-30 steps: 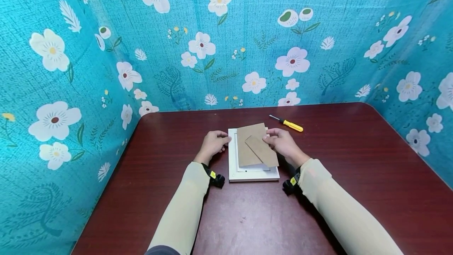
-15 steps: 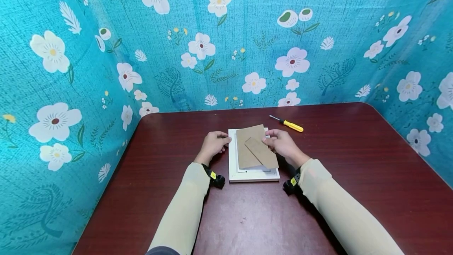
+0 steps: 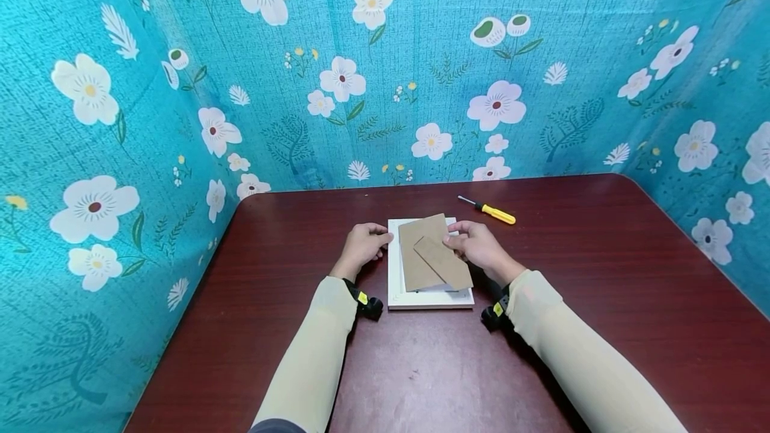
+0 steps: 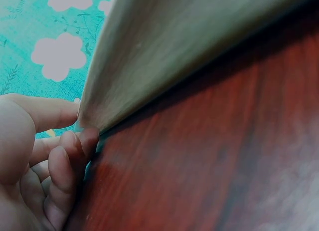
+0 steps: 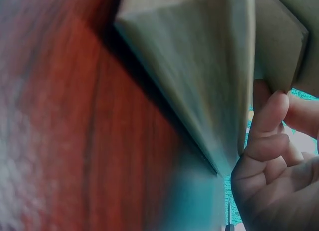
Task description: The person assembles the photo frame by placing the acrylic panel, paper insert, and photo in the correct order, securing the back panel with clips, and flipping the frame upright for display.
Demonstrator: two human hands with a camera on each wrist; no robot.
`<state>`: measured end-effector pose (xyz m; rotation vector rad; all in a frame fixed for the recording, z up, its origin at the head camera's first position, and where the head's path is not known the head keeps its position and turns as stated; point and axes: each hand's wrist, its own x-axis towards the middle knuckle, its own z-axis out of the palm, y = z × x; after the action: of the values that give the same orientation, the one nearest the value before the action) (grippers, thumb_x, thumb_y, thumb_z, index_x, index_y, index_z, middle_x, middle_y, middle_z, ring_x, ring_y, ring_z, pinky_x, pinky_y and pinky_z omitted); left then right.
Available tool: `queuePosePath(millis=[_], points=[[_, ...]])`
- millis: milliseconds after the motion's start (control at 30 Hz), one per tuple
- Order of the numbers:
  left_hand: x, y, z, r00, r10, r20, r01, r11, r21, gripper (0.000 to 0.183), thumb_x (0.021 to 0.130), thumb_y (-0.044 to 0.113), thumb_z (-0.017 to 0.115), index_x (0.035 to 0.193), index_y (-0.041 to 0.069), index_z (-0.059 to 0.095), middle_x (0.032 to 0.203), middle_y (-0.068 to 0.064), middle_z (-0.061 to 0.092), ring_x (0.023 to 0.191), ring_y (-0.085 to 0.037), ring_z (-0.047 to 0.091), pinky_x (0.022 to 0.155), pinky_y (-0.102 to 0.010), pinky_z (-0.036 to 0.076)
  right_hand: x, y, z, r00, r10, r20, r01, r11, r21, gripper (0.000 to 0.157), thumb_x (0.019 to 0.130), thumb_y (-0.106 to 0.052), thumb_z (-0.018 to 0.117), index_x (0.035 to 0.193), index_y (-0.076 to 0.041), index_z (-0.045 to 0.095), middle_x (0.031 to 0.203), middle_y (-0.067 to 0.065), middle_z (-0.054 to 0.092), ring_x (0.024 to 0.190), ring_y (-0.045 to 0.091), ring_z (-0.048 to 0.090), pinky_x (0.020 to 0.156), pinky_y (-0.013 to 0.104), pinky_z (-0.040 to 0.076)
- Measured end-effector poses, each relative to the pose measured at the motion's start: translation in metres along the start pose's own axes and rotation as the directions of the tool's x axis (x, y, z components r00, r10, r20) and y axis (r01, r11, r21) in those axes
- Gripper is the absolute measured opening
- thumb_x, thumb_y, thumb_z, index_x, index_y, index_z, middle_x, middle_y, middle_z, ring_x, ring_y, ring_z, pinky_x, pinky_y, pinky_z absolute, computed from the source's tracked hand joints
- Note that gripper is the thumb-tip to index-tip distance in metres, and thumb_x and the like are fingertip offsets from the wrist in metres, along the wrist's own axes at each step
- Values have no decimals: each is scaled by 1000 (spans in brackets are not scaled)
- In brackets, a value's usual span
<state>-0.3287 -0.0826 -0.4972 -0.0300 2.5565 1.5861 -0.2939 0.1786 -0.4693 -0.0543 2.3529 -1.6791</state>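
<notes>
A white picture frame [image 3: 395, 279] lies on the table in front of the person. Over its opening, slightly turned, is a brown backing board [image 3: 415, 262] with a slanted stand leg [image 3: 446, 263]. At the frame's left side, the left hand [image 3: 363, 244] pinches the edge between thumb and fingers; the left wrist view shows these fingertips at the frame's corner [image 4: 129, 66]. The right hand [image 3: 481, 246] pinches the backing board's right edge. In the right wrist view its thumb and fingers meet at the brown board [image 5: 279, 46], above the frame's side [image 5: 199, 66].
A yellow-handled screwdriver [image 3: 498, 213] lies behind the right hand on the dark red wooden table [image 3: 289, 219]. Blue floral cloth [image 3: 385, 85] hangs along the back and both sides of the table.
The right hand has shifted the backing board slightly left and nearer to the person, over the frame. The left hand keeps its place on the frame's edge.
</notes>
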Motion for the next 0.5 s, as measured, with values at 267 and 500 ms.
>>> queuePosePath(millis=[267,500], points=[[0,0,1,1000,2,-6,-2,1000,-6,20,91,24,69,103,8,71,77,-7,67,59,-19,60,52,-30,52,1,0,0,1000,8,-2,-8,1000,-14,35,97,-18,62,124,1,52,82,9,62,71,23,53,64,32,49],[1,2,1,1000,4,-9,-4,1000,-21,20,90,22,70,103,7,70,71,-10,66,53,-19,60,48,-29,51,1,0,0,1000,20,15,-20,999,-30,36,95,-17,65,123,2,53,80,8,62,69,21,55,63,32,49]])
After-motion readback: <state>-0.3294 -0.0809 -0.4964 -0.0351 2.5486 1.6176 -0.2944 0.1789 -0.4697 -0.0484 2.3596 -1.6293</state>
